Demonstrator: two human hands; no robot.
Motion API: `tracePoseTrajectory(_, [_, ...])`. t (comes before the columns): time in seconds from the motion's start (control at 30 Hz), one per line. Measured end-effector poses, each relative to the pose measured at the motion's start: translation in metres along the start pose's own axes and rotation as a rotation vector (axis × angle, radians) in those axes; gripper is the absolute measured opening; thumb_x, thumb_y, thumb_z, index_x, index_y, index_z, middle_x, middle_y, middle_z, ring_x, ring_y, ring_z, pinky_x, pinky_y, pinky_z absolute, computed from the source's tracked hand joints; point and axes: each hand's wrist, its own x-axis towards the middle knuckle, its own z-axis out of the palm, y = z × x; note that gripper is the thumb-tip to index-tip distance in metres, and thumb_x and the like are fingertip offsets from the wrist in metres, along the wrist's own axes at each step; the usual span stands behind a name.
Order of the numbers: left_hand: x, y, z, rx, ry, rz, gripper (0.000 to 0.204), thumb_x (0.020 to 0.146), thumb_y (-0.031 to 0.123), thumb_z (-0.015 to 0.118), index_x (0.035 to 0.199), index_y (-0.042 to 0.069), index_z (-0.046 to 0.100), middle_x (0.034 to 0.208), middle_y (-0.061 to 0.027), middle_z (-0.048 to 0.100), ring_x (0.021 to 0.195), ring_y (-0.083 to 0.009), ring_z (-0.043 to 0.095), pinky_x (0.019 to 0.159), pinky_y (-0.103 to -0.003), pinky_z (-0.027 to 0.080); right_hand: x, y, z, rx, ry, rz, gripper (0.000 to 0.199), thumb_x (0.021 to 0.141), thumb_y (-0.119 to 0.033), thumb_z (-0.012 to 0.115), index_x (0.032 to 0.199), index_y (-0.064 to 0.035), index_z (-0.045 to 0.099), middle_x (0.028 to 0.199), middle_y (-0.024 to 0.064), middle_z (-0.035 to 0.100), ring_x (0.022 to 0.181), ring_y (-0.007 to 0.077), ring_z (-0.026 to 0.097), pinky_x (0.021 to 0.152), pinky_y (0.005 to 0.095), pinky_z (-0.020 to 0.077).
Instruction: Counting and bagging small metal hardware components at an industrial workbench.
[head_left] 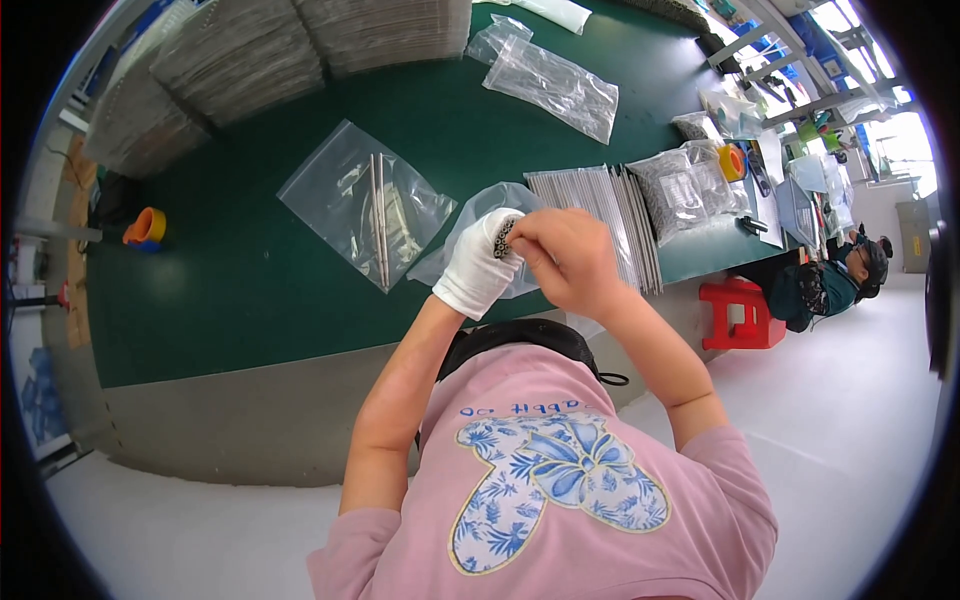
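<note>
Pink shirt [565, 480], lower centre | tube bundle [504, 240], mid-frame, our gloved left hand [477, 270] curled round it | our right hand [572, 258] pinched at its ends, on what we can't tell | slack left grip could spill tubes onto clear bag [521, 284] behind

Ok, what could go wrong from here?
The gloved left hand holds a bundle of what look like small tubes; one could slip out if its grip loosens. The bare right hand is at their ends, so any sharp edge might nick it. The row of silvery pieces lies near the right forearm, which might nudge it.
</note>
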Motion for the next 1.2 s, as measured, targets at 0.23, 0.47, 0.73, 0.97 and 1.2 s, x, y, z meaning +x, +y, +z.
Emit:
tracePoseTrajectory(0.23, [0.004, -0.0009, 0.0002, -0.003, 0.003, 0.006, 0.021, 0.071, -0.002, 0.059, 0.09, 0.005, 0.055, 0.08, -0.0108, 0.058, 0.071, -0.0265, 0.057, 0.064, -0.03, 0.046, 0.0011, 0.0028, 0.0039, 0.026, 0.107, -0.076, 0.011, 0.07, -0.001, 0.06, 0.079, -0.0057, 0.058, 0.072, 0.0065, 0.06, 0.057, 0.0218, 0.055, 0.053, 0.0298, 0.0395])
tracePoseTrajectory(0.47, [0.0033, -0.0003, 0.0015, 0.034, 0.012, 0.041, 0.019, 0.072, -0.001, 0.058, 0.089, 0.006, 0.055, 0.078, -0.0103, 0.058, 0.07, -0.0267, 0.056, 0.063, -0.031, 0.046, 0.0003, 0.0084, 0.008, 0.095, 0.102, 0.033, 0.01, 0.068, -0.003, 0.062, 0.076, -0.0062, 0.057, 0.066, 0.0049, 0.058, 0.054, 0.0225, 0.053, 0.049, 0.0311, 0.0379])
tracePoseTrajectory(0.73, [0.0015, -0.0024, 0.0007, 0.002, -0.004, 0.017, 0.021, 0.072, -0.002, 0.057, 0.091, 0.006, 0.055, 0.08, -0.0098, 0.058, 0.073, -0.0263, 0.057, 0.065, -0.03, 0.046, 0.0054, 0.0034, 0.004, 0.027, 0.057, -0.017, 0.01, 0.067, -0.002, 0.062, 0.076, -0.0057, 0.058, 0.068, 0.0055, 0.059, 0.055, 0.0222, 0.054, 0.05, 0.0303, 0.0388])
tracePoseTrajectory(0.97, [0.0033, -0.0026, 0.0008, -0.011, -0.018, 0.007, 0.022, 0.071, -0.002, 0.056, 0.091, 0.006, 0.055, 0.082, -0.0098, 0.059, 0.074, -0.026, 0.057, 0.067, -0.03, 0.046, 0.0024, 0.0065, 0.0074, 0.011, 0.048, -0.024, 0.012, 0.067, -0.002, 0.062, 0.077, -0.0061, 0.06, 0.07, 0.0061, 0.06, 0.055, 0.0226, 0.054, 0.05, 0.0303, 0.0391])
tracePoseTrajectory(1.2, [0.0021, -0.0003, 0.0017, -0.01, 0.005, 0.017, 0.02, 0.071, -0.003, 0.057, 0.089, 0.006, 0.055, 0.08, -0.0097, 0.058, 0.071, -0.0246, 0.057, 0.064, -0.029, 0.045, 0.0042, 0.0015, 0.001, 0.01, 0.02, -0.004, 0.011, 0.067, -0.002, 0.062, 0.077, -0.0057, 0.058, 0.07, 0.0064, 0.06, 0.055, 0.0226, 0.055, 0.05, 0.0304, 0.0392])
